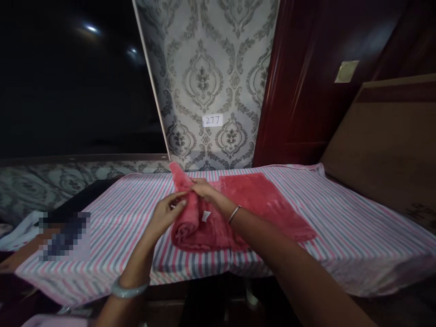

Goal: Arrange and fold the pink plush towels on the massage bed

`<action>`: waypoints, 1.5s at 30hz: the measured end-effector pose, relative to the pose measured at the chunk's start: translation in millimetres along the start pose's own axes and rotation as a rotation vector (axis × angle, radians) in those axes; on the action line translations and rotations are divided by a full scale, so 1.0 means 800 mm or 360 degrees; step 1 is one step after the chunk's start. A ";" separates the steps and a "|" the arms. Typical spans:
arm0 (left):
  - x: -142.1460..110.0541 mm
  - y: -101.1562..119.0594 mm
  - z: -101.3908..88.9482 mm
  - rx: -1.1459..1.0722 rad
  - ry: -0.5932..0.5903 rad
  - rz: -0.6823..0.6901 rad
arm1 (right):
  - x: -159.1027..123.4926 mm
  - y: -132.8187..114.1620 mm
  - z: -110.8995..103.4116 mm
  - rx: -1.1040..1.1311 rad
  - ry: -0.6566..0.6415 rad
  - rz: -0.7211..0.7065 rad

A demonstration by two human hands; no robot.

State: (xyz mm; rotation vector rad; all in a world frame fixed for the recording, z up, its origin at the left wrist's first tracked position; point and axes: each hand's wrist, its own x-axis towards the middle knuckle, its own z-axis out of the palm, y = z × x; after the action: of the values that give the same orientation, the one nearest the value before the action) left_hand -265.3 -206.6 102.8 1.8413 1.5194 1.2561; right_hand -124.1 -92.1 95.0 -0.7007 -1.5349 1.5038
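A red plush towel [265, 204] lies on a table covered by a pink, grey and white striped cloth [340, 218]. The towel's left part is rolled up into a thick roll [185, 218]. My left hand [166, 211] curls its fingers round the near side of the roll. Just above it, my right hand [204, 190] pinches the upper part of the roll. A small white tag [205, 216] shows on the towel just below my right hand. I wear a pale bangle on the left wrist and a thin one on the right.
Patterned grey wallpaper with a paper label "277" [212, 120] rises behind the table. A dark red door [306, 91] and a brown board [384, 150] stand to the right. A dark screen [75, 77] fills the upper left. A blurred patch [64, 236] sits at the left.
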 end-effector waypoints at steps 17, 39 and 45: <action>0.015 -0.047 0.171 -0.1237 -0.0273 -0.1008 | -0.235 0.011 -0.344 0.0111 0.0724 0.0744; 0.020 -0.023 0.213 -0.1234 -0.0529 -0.1009 | -0.244 0.053 -0.402 -0.0649 0.1300 0.0536; 0.014 -0.007 0.216 -0.1229 -0.0644 -0.0955 | -0.268 0.046 -0.405 -0.0578 0.1080 0.0531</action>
State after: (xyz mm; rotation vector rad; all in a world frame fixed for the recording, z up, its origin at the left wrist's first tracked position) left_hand -122.0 -158.9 17.2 0.9554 1.0248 0.9074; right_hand 251.6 -109.4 -9.6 -1.5586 -1.1920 1.0357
